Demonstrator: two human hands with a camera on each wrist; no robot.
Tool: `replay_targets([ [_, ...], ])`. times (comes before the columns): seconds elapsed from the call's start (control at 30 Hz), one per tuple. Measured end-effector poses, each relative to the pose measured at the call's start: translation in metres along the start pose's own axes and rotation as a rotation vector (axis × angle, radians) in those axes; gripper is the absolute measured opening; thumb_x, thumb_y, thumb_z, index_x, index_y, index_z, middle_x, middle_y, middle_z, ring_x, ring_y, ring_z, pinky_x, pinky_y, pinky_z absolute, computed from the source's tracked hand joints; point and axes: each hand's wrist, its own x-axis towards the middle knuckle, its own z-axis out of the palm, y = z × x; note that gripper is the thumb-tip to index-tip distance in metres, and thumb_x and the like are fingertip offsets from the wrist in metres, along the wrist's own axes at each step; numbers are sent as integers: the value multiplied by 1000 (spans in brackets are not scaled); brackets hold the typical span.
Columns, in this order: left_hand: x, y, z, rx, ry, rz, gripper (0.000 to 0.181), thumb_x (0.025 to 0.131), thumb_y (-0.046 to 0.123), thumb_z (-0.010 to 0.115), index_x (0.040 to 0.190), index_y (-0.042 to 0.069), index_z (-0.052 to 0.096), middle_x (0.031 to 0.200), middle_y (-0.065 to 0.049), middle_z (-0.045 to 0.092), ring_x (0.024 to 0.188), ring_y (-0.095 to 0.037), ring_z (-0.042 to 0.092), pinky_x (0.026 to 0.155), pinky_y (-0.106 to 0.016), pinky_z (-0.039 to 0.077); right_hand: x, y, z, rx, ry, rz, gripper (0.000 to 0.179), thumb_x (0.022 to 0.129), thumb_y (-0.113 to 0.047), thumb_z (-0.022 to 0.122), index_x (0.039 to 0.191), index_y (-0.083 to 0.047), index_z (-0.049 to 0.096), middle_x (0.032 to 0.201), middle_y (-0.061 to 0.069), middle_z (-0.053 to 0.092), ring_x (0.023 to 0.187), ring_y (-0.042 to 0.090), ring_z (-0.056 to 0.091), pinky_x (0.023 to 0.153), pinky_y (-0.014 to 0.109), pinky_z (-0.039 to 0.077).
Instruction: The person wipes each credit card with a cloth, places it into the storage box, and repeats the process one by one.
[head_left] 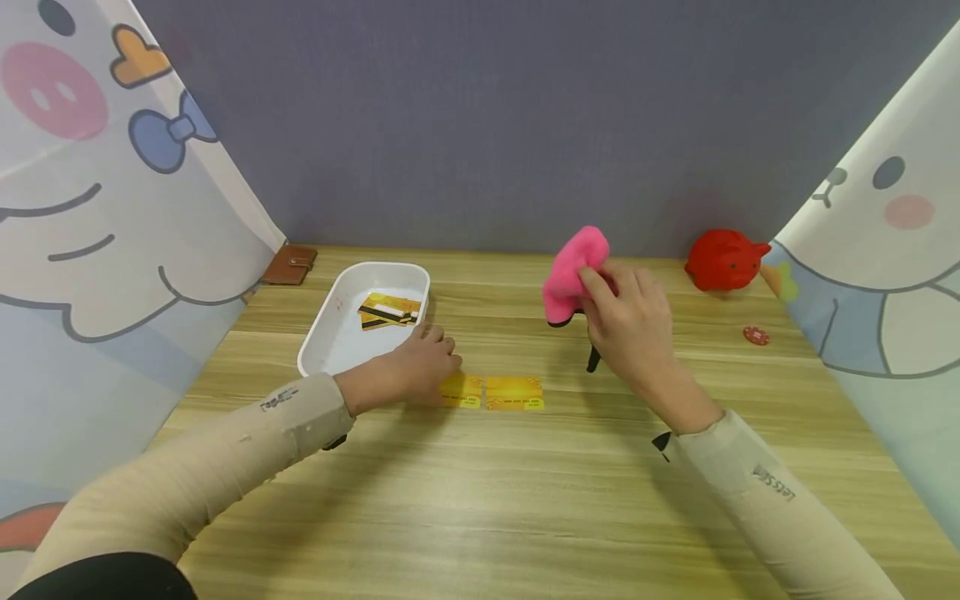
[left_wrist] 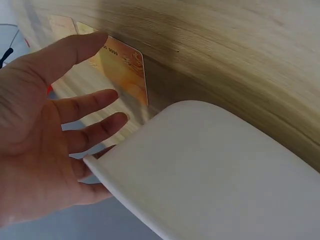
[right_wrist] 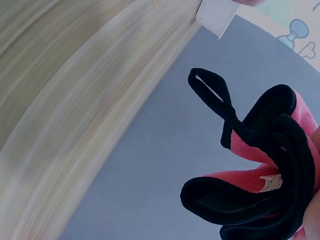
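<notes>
My right hand pinches a pink cloth with black edging, lifted above the table; a black loop hangs from it. The right wrist view shows the cloth bunched in folds with a small white label. My left hand is at the right side of a white tray, fingers spread and holding nothing; the tray's wall hides some fingertips in the left wrist view. Gold bank cards overlap inside the tray. Two more lie side by side on the table, one card fully visible, the other card partly under the left hand.
A brown wallet lies at the table's back left. At the back right sits a red piggy bank, with a red poker chip in front of it. A grey panel closes off the back, and printed cloths hang on both sides.
</notes>
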Motion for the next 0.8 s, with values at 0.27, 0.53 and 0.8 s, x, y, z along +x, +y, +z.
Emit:
replay_targets([
  [0.27,11,2,-5,-57,-121,-56,70,85,48,75,139,8,56,139,-15,54,131,-36,40,116,-58,27,2,-2,0,0,5,-5,18,91,-5,68,109,-4,71,100,19,67,80,39,58,61,48,46],
  [0.53,15,-1,-7,-101,-177,-80,77,85,51,74,142,6,47,142,-16,52,134,-36,41,115,-55,32,2,-3,0,-2,0,-2,18,91,-5,68,109,-4,70,101,20,67,80,39,58,62,48,46],
  [0.8,16,-3,-7,-245,-148,-70,56,85,35,80,130,16,53,126,-7,66,108,-24,56,100,-45,45,0,-2,1,6,4,5,17,91,-5,68,108,-4,70,99,20,67,79,39,58,64,49,48],
])
